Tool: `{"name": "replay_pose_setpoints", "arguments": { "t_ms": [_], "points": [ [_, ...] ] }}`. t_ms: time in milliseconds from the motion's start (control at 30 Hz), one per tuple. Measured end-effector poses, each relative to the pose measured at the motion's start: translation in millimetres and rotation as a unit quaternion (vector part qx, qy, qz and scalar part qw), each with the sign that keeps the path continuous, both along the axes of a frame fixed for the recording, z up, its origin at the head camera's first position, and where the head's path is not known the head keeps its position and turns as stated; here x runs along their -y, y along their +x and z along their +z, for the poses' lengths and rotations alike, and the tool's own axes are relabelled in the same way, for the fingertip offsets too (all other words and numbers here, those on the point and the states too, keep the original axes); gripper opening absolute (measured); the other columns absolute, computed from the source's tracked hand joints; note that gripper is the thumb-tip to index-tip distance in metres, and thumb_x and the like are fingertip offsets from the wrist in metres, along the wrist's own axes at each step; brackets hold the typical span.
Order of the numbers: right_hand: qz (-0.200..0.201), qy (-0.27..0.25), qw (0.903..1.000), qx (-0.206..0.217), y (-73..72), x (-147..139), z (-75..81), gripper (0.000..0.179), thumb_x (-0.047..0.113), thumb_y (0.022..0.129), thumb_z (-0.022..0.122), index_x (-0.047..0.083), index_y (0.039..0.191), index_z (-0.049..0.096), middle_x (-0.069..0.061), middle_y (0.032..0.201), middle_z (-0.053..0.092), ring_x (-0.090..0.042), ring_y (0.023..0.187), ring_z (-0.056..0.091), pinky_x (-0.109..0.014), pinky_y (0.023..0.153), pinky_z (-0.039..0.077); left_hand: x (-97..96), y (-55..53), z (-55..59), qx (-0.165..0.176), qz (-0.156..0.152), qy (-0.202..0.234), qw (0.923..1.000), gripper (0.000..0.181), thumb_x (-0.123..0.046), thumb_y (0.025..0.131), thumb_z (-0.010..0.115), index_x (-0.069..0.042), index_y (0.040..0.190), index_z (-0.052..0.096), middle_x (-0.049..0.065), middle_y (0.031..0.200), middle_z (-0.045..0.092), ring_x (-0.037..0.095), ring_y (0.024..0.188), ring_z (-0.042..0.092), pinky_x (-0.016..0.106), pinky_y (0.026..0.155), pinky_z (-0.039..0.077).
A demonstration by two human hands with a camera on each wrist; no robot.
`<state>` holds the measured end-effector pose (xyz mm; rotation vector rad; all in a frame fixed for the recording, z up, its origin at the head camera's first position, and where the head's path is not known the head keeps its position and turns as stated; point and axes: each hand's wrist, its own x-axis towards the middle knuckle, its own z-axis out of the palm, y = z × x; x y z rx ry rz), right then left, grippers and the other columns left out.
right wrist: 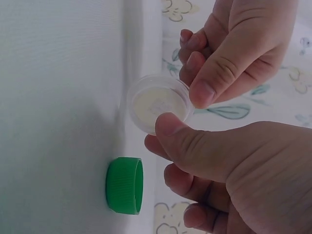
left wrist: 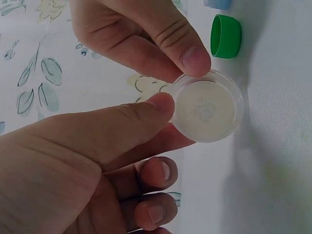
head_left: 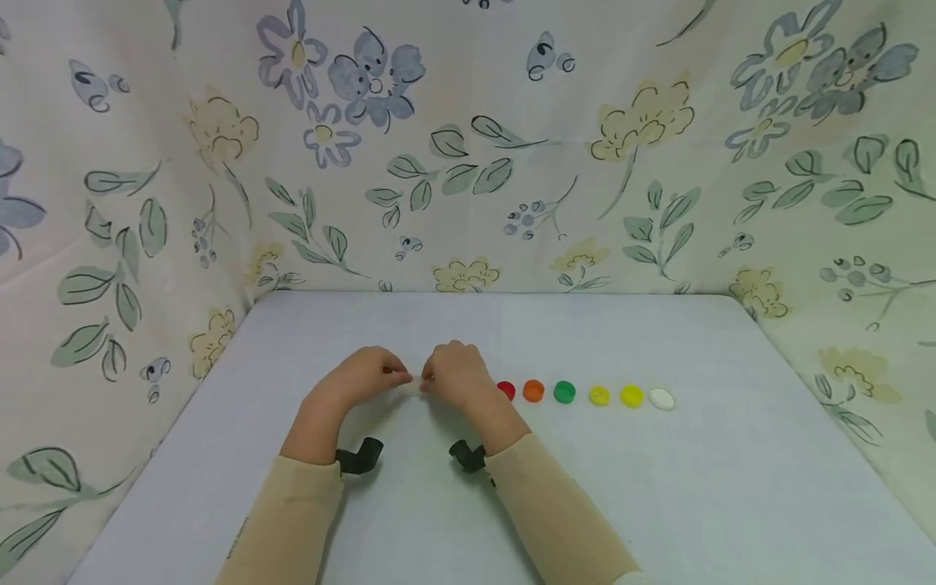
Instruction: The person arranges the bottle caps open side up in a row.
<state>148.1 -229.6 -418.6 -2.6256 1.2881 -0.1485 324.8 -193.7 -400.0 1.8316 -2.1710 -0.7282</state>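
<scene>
Both hands hold one clear round plastic lid [left wrist: 207, 112] above the table, with a small square pattern at its middle. My left hand [head_left: 358, 380] pinches its edge between thumb and forefinger, the other fingers loosely bent. From the opposite side my right hand [head_left: 459, 375] pinches the rim the same way, thumb on the face. In the right wrist view the lid [right wrist: 158, 103] faces the camera. A green ribbed screw cap [right wrist: 125, 185] stands on the table close to the right hand. Part of a light blue cap [left wrist: 218, 4] shows at the left wrist view's top edge.
To the right of my right hand runs a row: red cap [head_left: 505, 390], orange cap [head_left: 534, 391], another green cap [head_left: 565, 392], two yellow caps [head_left: 600, 396] and a white oval piece [head_left: 662, 398]. A flowered cloth [head_left: 468, 219] hangs behind the white table [head_left: 731, 487].
</scene>
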Motion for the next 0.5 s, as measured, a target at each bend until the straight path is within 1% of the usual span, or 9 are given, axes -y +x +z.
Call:
{"name": "replay_pose_setpoints", "arguments": {
  "t_ms": [167, 267, 333, 400, 500],
  "points": [
    [0.003, 0.011, 0.9999, 0.001, 0.7, -0.9, 1.8, 0.018, 0.032, 0.085, 0.069, 0.024, 0.100, 0.076, 0.009, 0.093, 0.066, -0.014, 0.081, 0.048, -0.032, 0.074, 0.041, 0.4, 0.0, 0.5, 0.009, 0.011, 0.024, 0.9996, 0.019, -0.024, 0.091, 0.063, -0.011, 0.099, 0.073, -0.001, 0.097, 0.066, 0.015, 0.087, 0.058, 0.037, 0.077, 0.048],
    [0.005, 0.014, 0.9999, -0.003, 1.2, -1.9, 2.1, 0.017, 0.031, 0.087, 0.068, 0.023, 0.099, 0.076, 0.008, 0.091, 0.066, -0.013, 0.080, 0.047, -0.031, 0.074, 0.040, 1.4, 0.3, -0.4, 0.016, 0.011, 0.027, 0.9994, 0.018, -0.022, 0.091, 0.061, -0.011, 0.098, 0.073, -0.001, 0.096, 0.066, 0.016, 0.084, 0.057, 0.036, 0.074, 0.048],
    [0.007, 0.013, 0.9999, -0.004, 1.3, -2.6, 1.7, 0.017, 0.031, 0.087, 0.067, 0.022, 0.099, 0.076, 0.008, 0.090, 0.065, -0.013, 0.079, 0.047, -0.031, 0.074, 0.039, 2.3, 0.3, -1.5, 0.016, 0.012, 0.027, 0.9994, 0.018, -0.022, 0.091, 0.061, -0.010, 0.097, 0.074, -0.002, 0.092, 0.066, 0.016, 0.080, 0.055, 0.035, 0.071, 0.047],
    [0.008, 0.007, 0.9999, -0.008, 1.1, -3.0, 1.2, 0.016, 0.030, 0.088, 0.066, 0.022, 0.098, 0.076, 0.008, 0.088, 0.065, -0.013, 0.078, 0.046, -0.030, 0.072, 0.039, 3.2, 0.2, -2.8, 0.015, 0.012, 0.028, 0.9994, 0.018, -0.022, 0.091, 0.061, -0.010, 0.096, 0.074, -0.002, 0.085, 0.064, 0.016, 0.076, 0.054, 0.033, 0.068, 0.046],
    [0.012, -0.012, 0.9998, -0.014, 1.1, -3.0, -0.1, 0.016, 0.030, 0.089, 0.065, 0.022, 0.096, 0.077, 0.007, 0.083, 0.062, -0.014, 0.075, 0.045, -0.029, 0.069, 0.038, 5.1, 0.3, -6.1, 0.014, 0.016, 0.026, 0.9994, 0.018, -0.022, 0.091, 0.061, -0.010, 0.094, 0.073, -0.001, 0.075, 0.059, 0.016, 0.069, 0.051, 0.032, 0.062, 0.043]
  ]
}}
